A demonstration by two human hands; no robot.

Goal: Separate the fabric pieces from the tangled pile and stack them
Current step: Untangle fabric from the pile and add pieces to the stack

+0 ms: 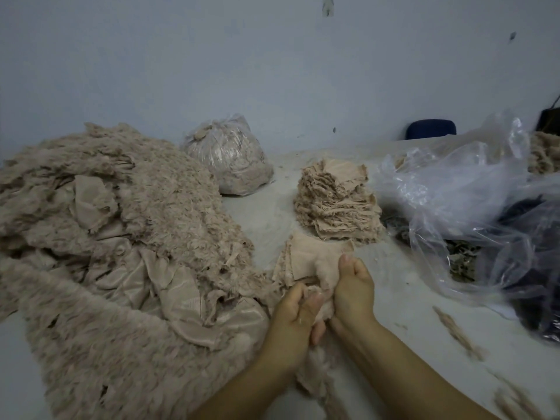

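Pale grey counter [266, 213] runs from the near edge to a bluish wall. Nearest, the left hand [295, 316] and right hand [353, 294] meet, each grip pinching one beige fabric piece [306, 262] pulled between them. Left of them sprawls the fuzzy tangled pile [121, 237]. Farther on, just past the hands, stands the neat stack [338, 201], clear plastic bags [460, 192] to its right, a filled bag [228, 159] farthest.

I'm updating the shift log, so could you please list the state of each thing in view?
Left hand: grips fabric piece.
Right hand: grips same piece.
Fabric piece: held, bunched.
Tangled pile: large, unsorted.
Stack: tall, slightly uneven.
Tied bag: full, closed.
Loose plastic bag: open, crumpled.
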